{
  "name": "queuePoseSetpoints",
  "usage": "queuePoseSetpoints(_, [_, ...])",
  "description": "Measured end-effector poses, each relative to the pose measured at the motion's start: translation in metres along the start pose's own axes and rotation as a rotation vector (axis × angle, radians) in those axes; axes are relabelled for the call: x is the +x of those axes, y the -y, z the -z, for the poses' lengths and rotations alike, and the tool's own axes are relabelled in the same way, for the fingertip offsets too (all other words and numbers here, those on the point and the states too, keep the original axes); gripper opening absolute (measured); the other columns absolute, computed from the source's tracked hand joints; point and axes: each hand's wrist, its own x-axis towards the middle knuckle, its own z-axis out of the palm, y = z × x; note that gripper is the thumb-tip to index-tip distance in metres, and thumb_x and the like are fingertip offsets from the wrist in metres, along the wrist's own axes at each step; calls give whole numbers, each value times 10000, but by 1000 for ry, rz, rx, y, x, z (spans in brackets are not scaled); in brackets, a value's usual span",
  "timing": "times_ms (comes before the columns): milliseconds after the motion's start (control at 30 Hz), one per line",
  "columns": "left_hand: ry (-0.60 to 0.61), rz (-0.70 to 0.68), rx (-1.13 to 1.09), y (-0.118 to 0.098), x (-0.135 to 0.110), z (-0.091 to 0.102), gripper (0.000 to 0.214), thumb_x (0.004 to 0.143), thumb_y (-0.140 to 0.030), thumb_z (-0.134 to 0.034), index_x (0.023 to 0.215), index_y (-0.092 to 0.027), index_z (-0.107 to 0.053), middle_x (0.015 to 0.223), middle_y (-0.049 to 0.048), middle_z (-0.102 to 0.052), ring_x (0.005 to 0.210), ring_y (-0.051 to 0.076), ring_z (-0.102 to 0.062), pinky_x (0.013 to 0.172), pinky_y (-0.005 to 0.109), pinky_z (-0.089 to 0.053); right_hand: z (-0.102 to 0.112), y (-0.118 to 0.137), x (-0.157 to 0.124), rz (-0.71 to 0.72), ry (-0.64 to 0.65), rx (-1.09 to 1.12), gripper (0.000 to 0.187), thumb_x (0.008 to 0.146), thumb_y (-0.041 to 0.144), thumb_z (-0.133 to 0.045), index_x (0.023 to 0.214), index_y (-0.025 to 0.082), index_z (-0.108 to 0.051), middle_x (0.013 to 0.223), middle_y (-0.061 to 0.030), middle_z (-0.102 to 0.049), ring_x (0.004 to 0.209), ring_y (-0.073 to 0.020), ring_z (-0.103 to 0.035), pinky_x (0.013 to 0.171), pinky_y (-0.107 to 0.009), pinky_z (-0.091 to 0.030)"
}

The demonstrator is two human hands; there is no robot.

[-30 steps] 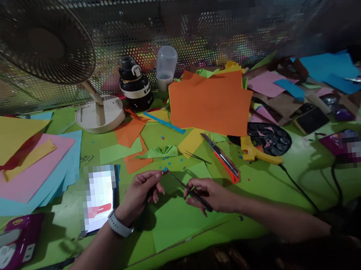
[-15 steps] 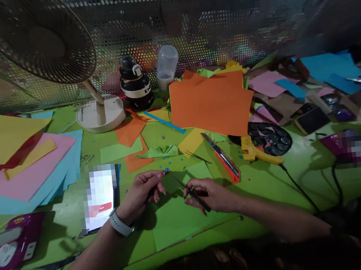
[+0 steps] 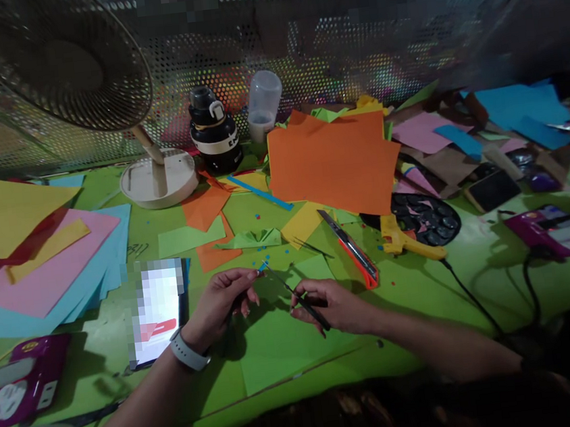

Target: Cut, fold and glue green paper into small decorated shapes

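Between the thumb and fingertips of my left hand (image 3: 230,297), a tiny blue paper piece (image 3: 263,267) is pinched. My right hand (image 3: 322,304) is closed around slim dark tweezers (image 3: 301,299), whose fine tips point up and left, close beside the blue piece. I cannot tell whether the tips touch it. Under both hands lies a green paper sheet (image 3: 284,349). Small blue bits (image 3: 268,257) are scattered just beyond the fingertips, near a folded light-green paper strip (image 3: 254,240).
Right of the hands lie an orange utility knife (image 3: 355,253) and a yellow glue gun (image 3: 410,244) with its cord. A lit phone (image 3: 158,315) is by my left wrist. Behind stand a fan (image 3: 160,186), a black bottle (image 3: 216,139) and orange paper (image 3: 333,164). Coloured sheets (image 3: 80,255) spread left.
The tweezers' tips have shifted slightly up and left, and the small blue piece shows a little more at the left fingertips. Both hands have otherwise barely moved.
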Motion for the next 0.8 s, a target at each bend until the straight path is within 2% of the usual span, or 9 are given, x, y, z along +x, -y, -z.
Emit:
queuePoseSetpoints(367, [-5, -22, 15, 0, 0, 1, 203, 776, -350, -694, 837, -156, -697, 518, -12, -647, 325, 27, -467, 311, 114, -285, 1, 1, -1, -11, -1, -9, 419, 676, 484, -762, 853, 158, -567, 653, 44, -540, 495, -52, -448, 455, -185, -409])
queuePoseSetpoints(567, [-13, -57, -23, 1, -1, 0, 228, 772, -368, -697, 839, -150, -692, 506, -17, -633, 319, 30, -460, 304, 114, -281, 3, 2, -4, 29, 44, -28, 373, 746, 470, -713, 894, 162, -563, 641, 54, -487, 506, -68, -494, 476, -204, -469])
queuePoseSetpoints(800, [0, -43, -28, 2, -1, -1, 219, 778, -363, -694, 839, -153, -693, 511, -8, -642, 322, 33, -469, 306, 113, -275, 3, -1, -4, 24, 77, -51, 361, 789, 476, -670, 929, 160, -565, 678, 39, -502, 526, -68, -486, 495, -202, -468])
